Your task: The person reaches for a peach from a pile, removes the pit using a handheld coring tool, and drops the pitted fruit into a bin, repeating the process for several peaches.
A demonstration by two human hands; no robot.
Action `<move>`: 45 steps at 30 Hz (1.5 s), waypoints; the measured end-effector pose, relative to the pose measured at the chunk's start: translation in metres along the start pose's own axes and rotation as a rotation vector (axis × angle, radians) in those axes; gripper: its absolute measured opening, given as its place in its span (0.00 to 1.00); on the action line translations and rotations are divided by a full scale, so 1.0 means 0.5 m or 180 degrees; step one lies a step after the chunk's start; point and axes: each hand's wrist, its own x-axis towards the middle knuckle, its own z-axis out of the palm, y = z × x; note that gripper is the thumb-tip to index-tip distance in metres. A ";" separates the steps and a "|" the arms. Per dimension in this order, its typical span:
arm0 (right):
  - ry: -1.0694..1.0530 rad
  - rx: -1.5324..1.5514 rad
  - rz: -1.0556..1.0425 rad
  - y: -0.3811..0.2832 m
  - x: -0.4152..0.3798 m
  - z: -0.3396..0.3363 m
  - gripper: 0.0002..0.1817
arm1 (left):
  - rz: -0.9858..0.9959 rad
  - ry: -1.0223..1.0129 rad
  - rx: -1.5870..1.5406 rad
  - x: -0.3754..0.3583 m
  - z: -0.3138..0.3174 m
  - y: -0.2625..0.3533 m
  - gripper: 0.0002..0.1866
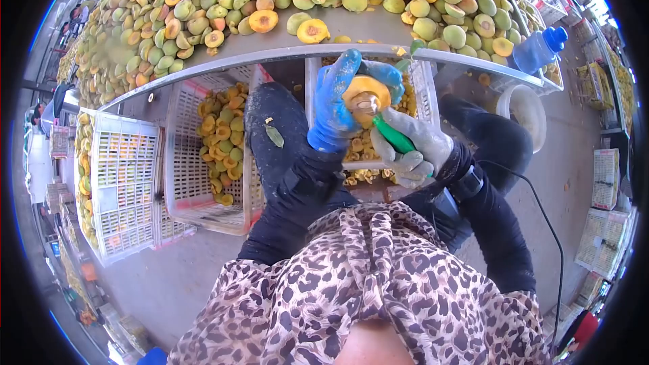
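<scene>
My left hand (336, 105), in a blue glove, is closed around a halved yellow fruit (366, 94) whose cut face and pit area show. In a grey glove, my right hand (416, 147) grips a green-handled tool (394, 136). The tool's tip meets the lower edge of the fruit's centre. Both hands are held over a white crate (424, 94) between my knees, with cut fruit pieces (358, 147) inside. Past the hands, a metal table (236, 42) carries a large heap of fruit halves (203, 7).
Crates with fruit stand at the left (251, 196), one of them a white crate (125, 186). A blue bottle (539, 51) is at the table's right end, above a translucent bucket (527, 111). A black cable (556, 230) runs down the right side.
</scene>
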 end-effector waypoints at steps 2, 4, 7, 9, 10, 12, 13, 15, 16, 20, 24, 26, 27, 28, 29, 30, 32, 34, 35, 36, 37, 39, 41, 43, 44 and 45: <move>-0.0524 0.0677 -0.0225 0.013 0.014 -0.008 0.30 | 0.0585 0.0609 0.0880 0.000 -0.002 -0.047 0.24; -0.0479 0.0718 -0.0248 0.018 0.019 -0.014 0.30 | 0.0764 0.0885 0.0967 -0.010 -0.007 -0.056 0.26; -0.0381 0.0828 -0.0330 0.029 0.026 -0.017 0.31 | 0.0163 0.1262 -0.0578 -0.008 0.007 -0.052 0.25; -0.0336 0.0910 -0.0372 0.049 0.040 -0.026 0.32 | 0.0396 0.1385 -0.0243 -0.009 0.011 -0.069 0.24; -0.0933 0.1520 -0.0563 0.063 0.054 -0.032 0.31 | 0.0625 0.1500 0.0098 -0.007 0.016 -0.066 0.24; -0.1542 0.2150 -0.0727 0.087 0.056 -0.034 0.30 | 0.0235 0.1878 -0.0964 0.010 -0.002 -0.036 0.21; -0.1699 0.2252 -0.1202 0.084 0.041 -0.026 0.30 | -0.0154 0.2184 -0.2042 0.027 -0.016 -0.016 0.19; -0.0371 0.1235 -0.1533 0.035 -0.008 -0.038 0.26 | 0.0155 0.1989 -0.0532 0.028 -0.108 -0.025 0.18; 0.1132 -0.0154 -0.1565 0.019 0.015 -0.043 0.25 | 0.0282 0.1668 -0.0591 0.021 -0.116 -0.039 0.16; 0.2297 -0.1762 -0.1946 -0.024 0.035 -0.003 0.20 | 0.1434 0.1131 0.2037 0.015 -0.068 -0.050 0.12; 0.2202 -0.2091 -0.1870 -0.044 0.063 0.025 0.23 | 0.1749 0.1062 0.3799 0.003 -0.064 -0.034 0.18; 0.1872 -0.1626 -0.1515 -0.042 0.048 0.061 0.24 | 0.1581 0.1052 0.2782 0.010 -0.029 -0.016 0.19; 0.1538 -0.1154 -0.1133 -0.035 0.044 0.072 0.25 | 0.1374 0.1030 0.1767 0.009 -0.017 -0.010 0.19; 0.1260 -0.0851 -0.1091 -0.025 0.039 0.069 0.26 | 0.1379 0.1043 0.1772 0.009 -0.023 -0.011 0.19; 0.1256 -0.0851 -0.1094 -0.021 0.041 0.068 0.26 | 0.1395 0.1176 0.1268 0.012 -0.032 -0.014 0.18; 0.1330 -0.0881 -0.1058 -0.017 0.042 0.066 0.25 | 0.1401 0.1300 0.0758 0.013 -0.038 -0.018 0.18; 0.1452 -0.0767 -0.1009 -0.012 0.044 0.070 0.22 | 0.1488 0.1219 0.1206 0.004 -0.027 -0.018 0.16; 0.1601 -0.0737 -0.1462 -0.004 0.059 0.072 0.16 | 0.1456 0.1195 0.1532 -0.003 -0.023 -0.027 0.18; 0.1585 -0.1128 -0.2189 0.006 0.067 0.064 0.16 | 0.1497 0.1236 0.1075 0.003 0.006 -0.018 0.18; 0.1510 -0.0725 -0.1848 0.009 0.069 0.049 0.17 | 0.1574 0.1076 0.1243 0.004 -0.022 -0.030 0.26; 0.1655 -0.0755 -0.1740 0.006 0.068 0.057 0.16 | 0.1509 0.0989 0.1089 0.006 -0.033 -0.035 0.28; 0.1503 -0.1218 -0.1376 -0.021 0.046 0.083 0.22 | 0.1323 0.1197 0.0949 0.004 -0.023 -0.022 0.29; 0.1291 -0.1144 -0.0980 -0.031 0.037 0.081 0.25 | 0.1360 0.1207 0.0696 -0.002 -0.024 -0.029 0.26; 0.1004 -0.1028 -0.0799 -0.020 0.037 0.068 0.27 | 0.1334 0.1054 0.0915 -0.012 -0.020 -0.024 0.24; 0.0726 -0.0893 -0.0599 -0.015 0.037 0.062 0.29 | 0.1281 0.0909 0.1131 -0.012 -0.017 -0.016 0.23; 0.0709 -0.0920 -0.0606 -0.011 0.033 0.055 0.29 | 0.1311 0.0914 0.1141 -0.009 -0.016 -0.007 0.23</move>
